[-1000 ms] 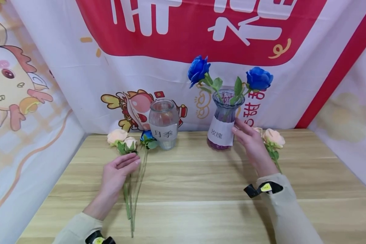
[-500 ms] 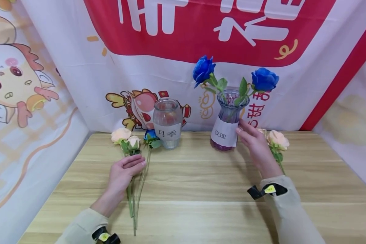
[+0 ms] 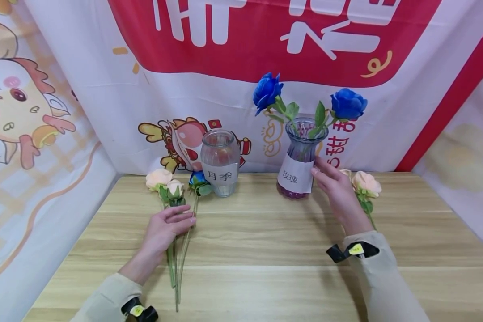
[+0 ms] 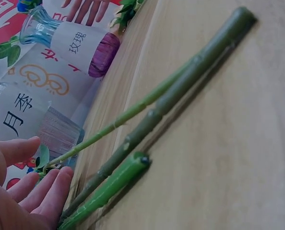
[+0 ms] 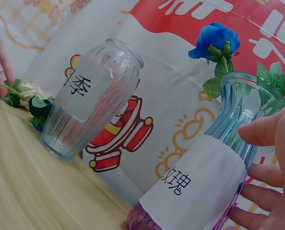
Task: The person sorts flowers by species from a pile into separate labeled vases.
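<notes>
My left hand (image 3: 165,232) hovers over the stems of two pale peach roses (image 3: 158,179) and one blue rose (image 3: 198,180) on the table. In the left wrist view its thumb and fingers stand apart, and the loose stems (image 4: 147,122) lie beyond the fingers. The fingertips are near the blue rose's stem; whether they touch it I cannot tell. My right hand (image 3: 338,194) touches the right side of a blue-purple glass vase (image 3: 295,174) with extended fingers. Two blue roses (image 3: 349,104) stand in that vase, leaning apart.
A clear glass vase (image 3: 220,154) with a paper label stands left of the blue-purple one. Peach roses (image 3: 366,184) lie at the right behind my right wrist. A printed cloth (image 3: 241,103) hangs at the table's back edge.
My left hand has shifted slightly right and nearer to me, towards the blue rose's stem. The right hand stays at the vase. The head view has moved a little.
</notes>
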`<state>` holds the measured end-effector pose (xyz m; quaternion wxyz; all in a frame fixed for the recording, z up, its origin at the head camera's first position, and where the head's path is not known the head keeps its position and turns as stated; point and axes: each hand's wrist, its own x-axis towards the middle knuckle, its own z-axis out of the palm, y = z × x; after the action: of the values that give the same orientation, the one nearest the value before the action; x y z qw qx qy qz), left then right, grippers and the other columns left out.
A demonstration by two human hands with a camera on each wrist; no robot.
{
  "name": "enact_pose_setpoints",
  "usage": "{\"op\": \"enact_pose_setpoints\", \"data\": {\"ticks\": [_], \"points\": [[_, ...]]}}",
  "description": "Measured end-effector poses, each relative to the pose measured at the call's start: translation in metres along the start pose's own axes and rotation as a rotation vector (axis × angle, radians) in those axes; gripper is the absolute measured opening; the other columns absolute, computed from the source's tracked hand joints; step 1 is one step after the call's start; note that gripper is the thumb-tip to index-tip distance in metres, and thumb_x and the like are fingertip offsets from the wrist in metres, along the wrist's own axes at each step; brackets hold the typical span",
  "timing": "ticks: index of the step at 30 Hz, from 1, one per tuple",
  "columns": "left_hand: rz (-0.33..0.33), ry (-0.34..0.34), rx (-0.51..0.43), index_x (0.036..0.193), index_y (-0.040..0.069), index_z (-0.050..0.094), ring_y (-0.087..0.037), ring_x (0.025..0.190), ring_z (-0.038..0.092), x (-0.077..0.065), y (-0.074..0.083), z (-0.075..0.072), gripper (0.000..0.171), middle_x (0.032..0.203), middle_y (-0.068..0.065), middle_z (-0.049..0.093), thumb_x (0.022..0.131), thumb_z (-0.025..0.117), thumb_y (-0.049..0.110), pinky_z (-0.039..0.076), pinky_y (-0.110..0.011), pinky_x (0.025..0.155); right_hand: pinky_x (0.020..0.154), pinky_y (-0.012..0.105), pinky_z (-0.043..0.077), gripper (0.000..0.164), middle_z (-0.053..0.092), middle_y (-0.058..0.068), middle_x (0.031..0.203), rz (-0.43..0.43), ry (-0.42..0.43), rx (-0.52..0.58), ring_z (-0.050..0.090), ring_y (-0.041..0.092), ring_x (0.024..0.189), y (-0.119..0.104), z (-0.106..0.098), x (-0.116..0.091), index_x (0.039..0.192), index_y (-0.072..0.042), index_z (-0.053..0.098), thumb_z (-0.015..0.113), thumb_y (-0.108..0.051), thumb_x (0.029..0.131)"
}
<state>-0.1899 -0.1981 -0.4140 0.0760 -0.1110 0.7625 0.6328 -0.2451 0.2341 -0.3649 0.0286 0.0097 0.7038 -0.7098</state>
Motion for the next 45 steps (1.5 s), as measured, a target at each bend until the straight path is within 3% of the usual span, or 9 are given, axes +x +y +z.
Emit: {"op": "enact_pose_setpoints", "data": {"ticks": [4,7,23,34,45], "points": [[0.002,-0.035,0.025,0.152,0.011,0.055,-0.005,0.104,0.077,0.001,-0.001,0.005,0.063,0.14,-0.011,0.071,0.094,0.081,0.014,0.062,-0.022,0.094,0.137,0.049,0.019,0.068,0.022,0.001,0.178,-0.003,0.007,0.004,0.023,0.024,0.165,0.001,0.0,0.0,0.169,-0.016,0.023,0.056,-0.029,0.111],[0.005,-0.052,-0.008,0.151,0.008,0.055,-0.006,0.102,0.078,0.001,-0.001,0.007,0.063,0.138,-0.012,0.072,0.094,0.081,0.011,0.063,-0.023,0.093,0.137,0.049,0.019,0.068,0.022,0.002,0.178,-0.001,0.011,0.008,0.024,0.024,0.165,0.001,0.001,0.0,0.169,-0.015,0.023,0.056,-0.028,0.111],[-0.053,-0.044,-0.163,0.152,0.003,0.052,-0.014,0.098,0.081,0.002,0.0,0.011,0.065,0.136,-0.017,0.072,0.093,0.078,-0.001,0.065,-0.031,0.092,0.137,0.049,0.019,0.067,0.022,0.0,0.178,0.006,0.003,0.009,0.023,0.024,0.165,0.001,0.003,0.001,0.169,-0.015,0.024,0.055,-0.028,0.111],[-0.058,-0.196,-0.263,0.157,-0.003,0.043,-0.012,0.106,0.079,-0.001,0.007,0.011,0.062,0.137,-0.016,0.072,0.101,0.069,0.003,0.06,-0.03,0.103,0.137,0.049,0.019,0.067,0.022,0.0,0.178,0.013,0.007,0.016,0.022,0.023,0.166,0.0,0.001,0.001,0.169,-0.015,0.025,0.055,-0.029,0.111],[-0.1,-0.079,-0.418,0.157,0.0,0.043,-0.014,0.101,0.08,-0.007,0.017,0.022,0.064,0.119,-0.007,0.081,0.099,0.07,-0.002,0.059,-0.033,0.105,0.137,0.049,0.019,0.068,0.022,0.002,0.178,0.006,0.007,0.015,0.022,0.024,0.166,-0.001,-0.001,0.0,0.169,-0.013,0.024,0.056,-0.029,0.111]]}}
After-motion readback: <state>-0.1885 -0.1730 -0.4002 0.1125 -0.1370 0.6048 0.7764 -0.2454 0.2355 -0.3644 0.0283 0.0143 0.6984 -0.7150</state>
